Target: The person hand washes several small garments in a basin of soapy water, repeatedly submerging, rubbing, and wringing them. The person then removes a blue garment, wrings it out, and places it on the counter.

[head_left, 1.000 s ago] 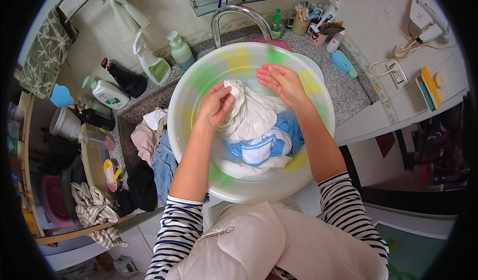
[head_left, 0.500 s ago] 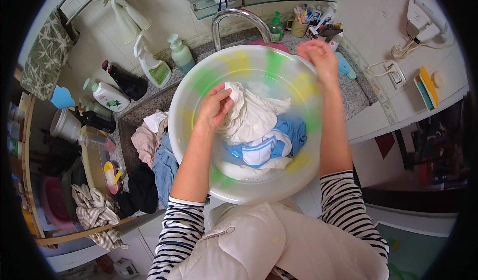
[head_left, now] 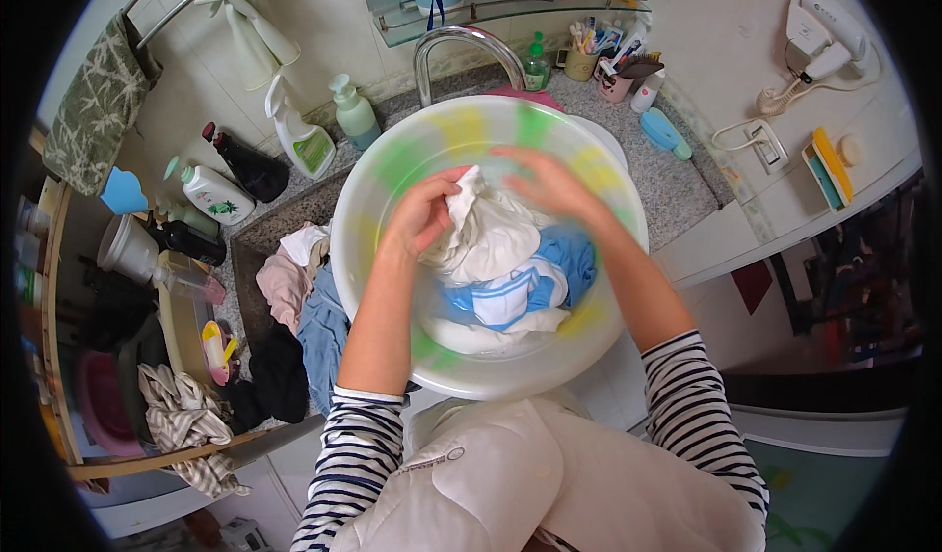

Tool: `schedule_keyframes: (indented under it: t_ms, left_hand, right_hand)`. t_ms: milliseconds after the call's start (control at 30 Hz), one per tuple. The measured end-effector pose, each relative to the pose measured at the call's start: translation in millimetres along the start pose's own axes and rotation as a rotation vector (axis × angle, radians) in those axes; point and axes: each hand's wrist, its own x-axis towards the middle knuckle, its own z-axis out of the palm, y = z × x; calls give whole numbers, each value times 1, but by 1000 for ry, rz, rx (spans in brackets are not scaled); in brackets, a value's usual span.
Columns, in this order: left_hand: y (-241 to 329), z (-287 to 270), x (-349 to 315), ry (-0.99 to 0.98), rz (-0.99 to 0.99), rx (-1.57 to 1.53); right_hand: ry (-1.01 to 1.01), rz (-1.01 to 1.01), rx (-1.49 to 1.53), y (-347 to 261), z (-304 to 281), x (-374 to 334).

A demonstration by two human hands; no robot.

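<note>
White cloth pinched upright at its tip in a washbasin (head_left: 496, 383)

At far left a patterned green towel (head_left: 98, 110) hangs over a rail; to its right a white bottle (head_left: 216, 197) and a spray bottle (head_left: 311, 147) stand along the counter; nearer the person, black cloth (head_left: 280, 370), pink cloth (head_left: 283, 292) and blue cloth (head_left: 325, 331) lie heaped just beside the basin; the left hand (head_left: 425, 210) has thumb and fingertips clamped on a peak of the white cloth (head_left: 486, 240), inside the basin; that peak points up and toward the faucet (head_left: 471, 32), and the loose long axis runs from it back toward the person, widening into folds; below it sits a blue-and-white garment (head_left: 572, 258); the right hand (head_left: 548, 187), motion-blurred, is over the cloth's right side, and I cannot tell whether its fingers are apart, together or touching fabric; farther right lie a light-blue brush (head_left: 665, 133) on the counter and a hair dryer (head_left: 826, 61) on the wall.
</note>
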Motion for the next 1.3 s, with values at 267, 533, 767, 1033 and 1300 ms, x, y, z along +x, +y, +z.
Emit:
schedule_keyframes:
  t_ms: [267, 533, 767, 1033, 1300]
  left_hand:
    - [8, -3, -15, -58, 140, 369]
    - [-17, -16, -16, -181, 252, 1675]
    - [94, 8, -26, -275, 32, 1615]
    - [181, 78, -59, -239, 319, 1480]
    - [45, 18, -107, -763, 149, 1770]
  right_hand:
    - [-123, 308, 664, -8, -23, 15]
    - [-404, 284, 374, -70, -104, 19]
    - [-677, 280, -411, -44, -134, -11]
    - [-574, 314, -47, -68, -139, 14]
    - [-949, 253, -804, -30, -18, -54]
